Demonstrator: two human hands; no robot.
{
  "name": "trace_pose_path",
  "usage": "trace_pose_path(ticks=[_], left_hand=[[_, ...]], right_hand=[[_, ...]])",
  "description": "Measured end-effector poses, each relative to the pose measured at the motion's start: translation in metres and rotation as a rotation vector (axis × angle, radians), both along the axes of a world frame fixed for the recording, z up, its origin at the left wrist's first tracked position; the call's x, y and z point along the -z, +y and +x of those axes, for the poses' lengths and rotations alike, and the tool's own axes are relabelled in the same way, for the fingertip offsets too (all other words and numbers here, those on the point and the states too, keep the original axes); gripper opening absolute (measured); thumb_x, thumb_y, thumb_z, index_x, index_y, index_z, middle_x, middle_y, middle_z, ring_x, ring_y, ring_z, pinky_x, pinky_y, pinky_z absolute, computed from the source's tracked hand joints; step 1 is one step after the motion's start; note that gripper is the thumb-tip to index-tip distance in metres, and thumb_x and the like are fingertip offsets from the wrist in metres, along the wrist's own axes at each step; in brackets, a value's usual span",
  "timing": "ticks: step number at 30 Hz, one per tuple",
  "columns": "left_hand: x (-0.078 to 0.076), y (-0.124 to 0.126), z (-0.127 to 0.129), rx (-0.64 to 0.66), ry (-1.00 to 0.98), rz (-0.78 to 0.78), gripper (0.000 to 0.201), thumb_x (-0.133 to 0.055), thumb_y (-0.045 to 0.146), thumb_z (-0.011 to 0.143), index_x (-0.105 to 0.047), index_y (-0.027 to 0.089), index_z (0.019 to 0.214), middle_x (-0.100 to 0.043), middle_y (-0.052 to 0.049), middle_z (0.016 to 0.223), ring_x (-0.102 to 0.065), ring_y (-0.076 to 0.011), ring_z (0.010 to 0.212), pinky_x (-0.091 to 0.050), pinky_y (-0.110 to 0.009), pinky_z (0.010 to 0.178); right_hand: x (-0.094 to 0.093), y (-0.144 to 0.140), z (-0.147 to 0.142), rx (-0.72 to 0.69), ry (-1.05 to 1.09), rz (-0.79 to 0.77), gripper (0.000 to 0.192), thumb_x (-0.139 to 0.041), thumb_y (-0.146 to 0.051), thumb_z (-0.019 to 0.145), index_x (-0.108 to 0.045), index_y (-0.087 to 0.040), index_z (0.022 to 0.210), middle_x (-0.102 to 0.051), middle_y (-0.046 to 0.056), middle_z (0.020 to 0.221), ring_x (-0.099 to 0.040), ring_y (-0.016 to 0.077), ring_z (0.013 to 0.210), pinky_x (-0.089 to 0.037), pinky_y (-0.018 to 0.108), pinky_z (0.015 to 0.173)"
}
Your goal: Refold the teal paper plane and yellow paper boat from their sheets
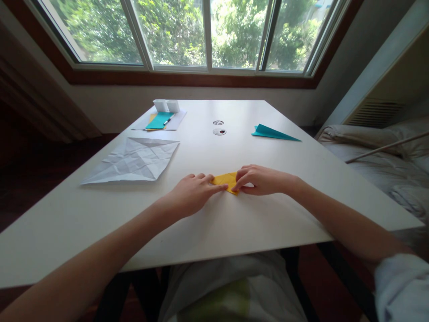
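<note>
A small folded piece of yellow paper (225,180) lies on the white table near its front. My left hand (191,193) holds it down from the left, thumb stretched along its near edge and fingertips at its left end. From the right, my right hand (259,180) grips the same paper, with curled fingers and thumb at its right near corner. The fingertips hide part of that right end.
A creased white sheet (134,161) lies on the table (214,228) at left. Behind it are teal paper (159,120), a pen (168,119) and white paper boxes (166,105). A teal paper plane (275,133) lies right, beyond two round inserts (219,132).
</note>
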State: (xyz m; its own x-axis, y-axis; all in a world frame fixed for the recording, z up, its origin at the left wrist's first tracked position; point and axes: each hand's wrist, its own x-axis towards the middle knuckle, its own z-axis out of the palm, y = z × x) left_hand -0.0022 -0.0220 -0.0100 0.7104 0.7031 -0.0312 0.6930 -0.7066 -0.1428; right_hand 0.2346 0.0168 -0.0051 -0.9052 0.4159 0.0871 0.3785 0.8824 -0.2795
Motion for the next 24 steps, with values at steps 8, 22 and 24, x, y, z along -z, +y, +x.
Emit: trace_pose_path(ticks=[8, 22, 24], left_hand=[[-0.006, -0.016, 0.010, -0.116, 0.112, 0.099, 0.047, -0.043, 0.018, 0.086, -0.045, 0.039, 0.127, -0.062, -0.010, 0.092, -0.059, -0.0239, 0.081, -0.042, -0.036, 0.071], [0.008, 0.025, -0.003, -0.174, -0.119, 0.055, 0.034, -0.034, 0.020, 0.087, -0.059, 0.022, 0.109, -0.059, -0.008, 0.101, -0.053, -0.0229, 0.094, -0.038, -0.039, 0.082], [0.009, 0.026, -0.002, -0.149, -0.149, 0.032, 0.034, -0.033, 0.020, 0.088, -0.059, 0.020, 0.109, -0.058, -0.009, 0.102, -0.052, -0.0232, 0.096, -0.038, -0.040, 0.083]], right_hand=[[-0.003, -0.002, -0.001, 0.030, -0.033, -0.030, 0.027, -0.053, -0.010, 0.078, -0.070, -0.023, 0.094, -0.066, 0.004, 0.103, -0.060, 0.0164, 0.092, -0.042, 0.030, 0.087], [0.010, 0.004, -0.003, 0.015, 0.033, 0.085, 0.020, -0.050, -0.023, 0.086, -0.067, -0.018, 0.096, -0.065, 0.008, 0.106, -0.060, 0.0177, 0.096, -0.046, 0.030, 0.085], [0.012, 0.006, -0.003, 0.033, 0.032, 0.163, 0.021, -0.049, -0.023, 0.087, -0.068, -0.017, 0.095, -0.065, 0.009, 0.105, -0.058, 0.0185, 0.098, -0.045, 0.032, 0.089]])
